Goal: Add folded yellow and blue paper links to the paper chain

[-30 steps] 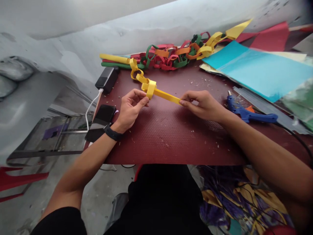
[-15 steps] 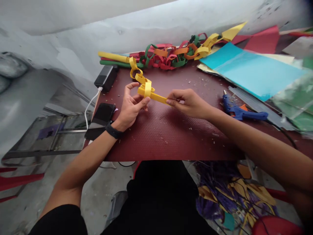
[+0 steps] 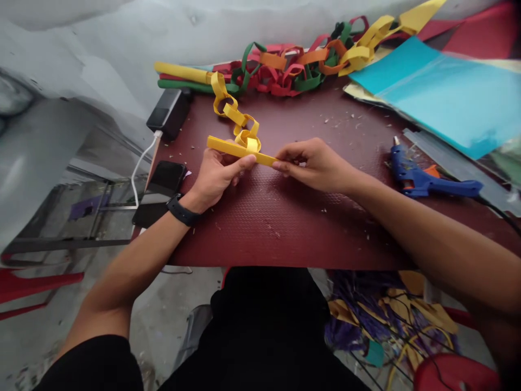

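Note:
A yellow paper strip [image 3: 226, 146] stretches between my two hands above the tabletop. My left hand [image 3: 222, 174] pinches it near the middle, thumb on the front, with the strip's free end sticking out to the left. At the strip's right end, the fingertips of my right hand [image 3: 307, 163] are closed on it. The last loop of a yellow paper chain [image 3: 240, 119] hangs around or against the strip near my left thumb; which, I cannot tell. From there the chain runs back toward the rolled strips.
Red, green, orange and yellow paper chains [image 3: 280, 70] lie along the wall, beside rolled paper [image 3: 183, 73]. A blue glue gun [image 3: 427, 179] and turquoise sheets [image 3: 435, 92] are at right. A black power brick [image 3: 169, 114] and a phone [image 3: 165, 182] sit at left.
The strip's left end now sticks out well past my left hand, and the chain loop sits farther along it. Both hands still hold the strip. The view has shifted slightly.

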`<action>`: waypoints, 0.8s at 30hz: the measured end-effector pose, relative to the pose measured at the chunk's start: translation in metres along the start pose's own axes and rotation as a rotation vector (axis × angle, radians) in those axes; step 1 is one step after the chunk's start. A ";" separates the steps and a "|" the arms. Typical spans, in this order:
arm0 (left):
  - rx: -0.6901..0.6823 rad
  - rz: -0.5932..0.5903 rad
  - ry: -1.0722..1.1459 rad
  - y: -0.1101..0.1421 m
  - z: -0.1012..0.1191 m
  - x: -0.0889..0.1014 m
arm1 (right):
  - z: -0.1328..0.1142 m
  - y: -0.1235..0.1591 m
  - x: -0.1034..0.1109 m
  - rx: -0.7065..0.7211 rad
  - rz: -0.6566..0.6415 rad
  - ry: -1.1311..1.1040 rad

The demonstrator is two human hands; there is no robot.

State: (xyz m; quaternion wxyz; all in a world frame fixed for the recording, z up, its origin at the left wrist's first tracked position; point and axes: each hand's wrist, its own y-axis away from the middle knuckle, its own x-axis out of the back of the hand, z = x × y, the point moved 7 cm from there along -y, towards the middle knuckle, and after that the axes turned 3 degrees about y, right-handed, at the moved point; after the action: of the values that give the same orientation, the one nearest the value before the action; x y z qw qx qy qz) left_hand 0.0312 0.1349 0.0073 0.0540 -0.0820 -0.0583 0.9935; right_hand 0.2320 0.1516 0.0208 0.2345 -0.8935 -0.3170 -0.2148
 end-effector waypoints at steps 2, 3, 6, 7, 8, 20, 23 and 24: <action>-0.024 -0.020 -0.007 -0.001 -0.002 -0.001 | -0.001 0.001 -0.001 -0.006 -0.011 -0.015; -0.034 -0.031 -0.013 -0.001 -0.003 -0.002 | -0.001 0.001 -0.003 -0.010 -0.015 -0.022; -0.048 -0.052 -0.040 -0.001 -0.003 -0.003 | -0.004 0.001 -0.006 -0.021 -0.024 -0.031; -0.048 -0.054 -0.045 -0.001 -0.003 -0.003 | -0.004 0.000 -0.006 -0.021 -0.025 -0.030; -0.048 -0.056 -0.045 0.000 -0.002 -0.002 | -0.005 0.000 -0.006 -0.020 -0.022 -0.025; 0.003 -0.099 -0.002 0.003 -0.008 -0.002 | -0.011 0.003 -0.003 0.076 -0.033 0.019; -0.009 -0.085 0.004 0.004 -0.007 -0.002 | -0.012 0.004 -0.007 0.058 -0.040 -0.001; -0.009 -0.095 0.012 0.004 -0.006 -0.003 | -0.011 0.004 -0.007 0.041 -0.028 -0.007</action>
State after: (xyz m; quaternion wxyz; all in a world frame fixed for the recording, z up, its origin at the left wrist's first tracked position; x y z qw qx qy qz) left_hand 0.0345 0.1309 0.0013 0.1012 -0.0855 -0.0661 0.9890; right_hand 0.2274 0.1393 0.0243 0.2486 -0.8847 -0.3348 -0.2083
